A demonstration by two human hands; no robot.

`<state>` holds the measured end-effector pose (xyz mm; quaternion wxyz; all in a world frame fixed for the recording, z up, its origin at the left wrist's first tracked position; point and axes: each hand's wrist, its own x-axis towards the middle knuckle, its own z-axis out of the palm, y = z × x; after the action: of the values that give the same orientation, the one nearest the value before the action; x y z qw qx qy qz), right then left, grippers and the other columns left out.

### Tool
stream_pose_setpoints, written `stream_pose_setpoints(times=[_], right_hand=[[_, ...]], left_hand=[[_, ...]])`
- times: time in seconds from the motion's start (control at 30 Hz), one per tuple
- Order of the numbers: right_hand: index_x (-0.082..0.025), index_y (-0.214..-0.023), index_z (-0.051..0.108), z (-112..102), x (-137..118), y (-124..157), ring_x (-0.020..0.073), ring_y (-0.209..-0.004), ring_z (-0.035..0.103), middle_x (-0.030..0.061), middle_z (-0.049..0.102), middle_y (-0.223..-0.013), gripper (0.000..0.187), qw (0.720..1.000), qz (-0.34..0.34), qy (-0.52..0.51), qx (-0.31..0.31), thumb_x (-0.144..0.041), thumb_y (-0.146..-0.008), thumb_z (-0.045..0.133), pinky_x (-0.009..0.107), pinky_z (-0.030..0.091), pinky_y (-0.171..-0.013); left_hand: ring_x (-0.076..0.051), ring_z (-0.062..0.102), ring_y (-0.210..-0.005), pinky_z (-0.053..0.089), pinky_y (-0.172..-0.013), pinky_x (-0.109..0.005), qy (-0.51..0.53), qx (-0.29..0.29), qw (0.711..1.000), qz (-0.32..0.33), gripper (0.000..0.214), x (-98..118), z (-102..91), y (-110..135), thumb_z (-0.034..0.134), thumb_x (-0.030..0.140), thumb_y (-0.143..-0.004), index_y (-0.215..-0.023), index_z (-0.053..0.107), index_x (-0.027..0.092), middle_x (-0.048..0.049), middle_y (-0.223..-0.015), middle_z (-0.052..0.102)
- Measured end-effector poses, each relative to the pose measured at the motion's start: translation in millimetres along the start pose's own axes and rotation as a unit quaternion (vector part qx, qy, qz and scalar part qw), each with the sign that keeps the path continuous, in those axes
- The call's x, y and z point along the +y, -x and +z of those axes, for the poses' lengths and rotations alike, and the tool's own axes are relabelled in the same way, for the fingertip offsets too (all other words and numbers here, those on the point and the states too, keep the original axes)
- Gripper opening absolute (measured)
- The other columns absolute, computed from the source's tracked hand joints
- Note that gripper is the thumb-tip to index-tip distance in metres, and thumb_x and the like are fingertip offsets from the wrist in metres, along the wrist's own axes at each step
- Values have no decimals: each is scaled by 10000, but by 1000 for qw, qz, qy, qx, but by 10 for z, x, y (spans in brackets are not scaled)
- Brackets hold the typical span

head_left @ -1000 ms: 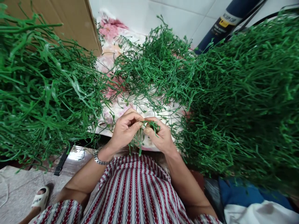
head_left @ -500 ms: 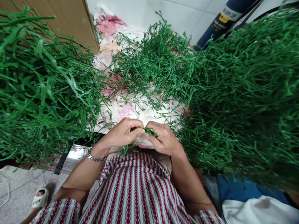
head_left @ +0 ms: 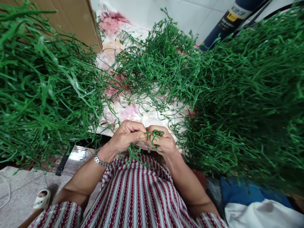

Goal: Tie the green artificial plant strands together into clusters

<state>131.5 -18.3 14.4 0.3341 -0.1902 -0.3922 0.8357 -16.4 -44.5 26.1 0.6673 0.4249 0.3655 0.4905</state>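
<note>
My left hand [head_left: 127, 136], with a metal watch on its wrist, and my right hand [head_left: 161, 141] meet in front of my chest. Both are closed in a pinch on a small green plastic sprig [head_left: 152, 136], whose thin stems curl over my right fingers and hang down below my left hand. Just beyond my hands lies a tangled pile of thin green plastic stems [head_left: 161, 63] on a flowered cloth [head_left: 128, 110]. Large heaps of the same green stems rise at the left [head_left: 40, 85] and at the right [head_left: 249, 104].
A cardboard box [head_left: 66, 15] stands at the back left and a dark blue roll [head_left: 228, 22] leans at the back right on white tiles. Blue and white cloth [head_left: 249, 202] lies at the lower right. A sandalled foot [head_left: 41, 199] rests on the floor at lower left.
My hands have stayed together at the same spot, working the sprig between the fingers; the stems now curl over my right fingers, and more of them hang below my left hand.
</note>
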Motion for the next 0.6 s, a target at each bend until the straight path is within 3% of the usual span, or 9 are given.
stream_pose_setpoints(times=[0.2, 0.33, 0.47, 0.53, 0.6], right_hand=[[-154, -617, 502, 33, 78, 41, 44, -345, 284, -58, 433, -423, 294, 998, -8, -2, 66, -386, -649, 680, 193, 186, -371], [-164, -627, 491, 18, 104, 62, 46, -331, 275, -65, 423, -412, 299, 998, -5, -2, 64, -398, -644, 676, 196, 173, -350], [-207, -574, 351, -5, -35, 99, 48, -313, 213, -97, 290, -419, 380, 993, -90, -14, 74, -482, -737, 557, 197, 214, -320], [-210, -603, 365, 8, -174, 181, 58, -340, 262, -84, 315, -455, 350, 984, -142, 84, 73, -471, -793, 499, 204, 257, -346], [-196, -672, 448, 27, -353, 322, 78, -426, 372, -43, 419, -525, 261, 942, -163, 282, 76, -399, -830, 491, 219, 306, -413]], left_hand=[[-64, 366, -415, 255, -412, -199, 24, 4, 999, -25, 314, -23, 26, -1, 682, 404, -641, -544, 619, 112, 3, -452, 488], [-75, 360, -401, 247, -395, -219, 19, 39, 998, -47, 337, -15, 69, 45, 704, 434, -605, -502, 595, 132, -2, -436, 471], [-89, 363, -385, 280, -401, -243, 71, 45, 996, 4, 323, 1, 73, 89, 718, 436, -583, -473, 587, 162, 9, -390, 416], [-86, 365, -399, 294, -407, -240, 77, 55, 995, 16, 286, 0, 62, 68, 706, 404, -615, -500, 596, 167, 10, -408, 419], [-76, 364, -419, 290, -400, -223, 69, 98, 993, 20, 230, 0, 44, 21, 696, 347, -647, -545, 598, 166, 4, -472, 471]])
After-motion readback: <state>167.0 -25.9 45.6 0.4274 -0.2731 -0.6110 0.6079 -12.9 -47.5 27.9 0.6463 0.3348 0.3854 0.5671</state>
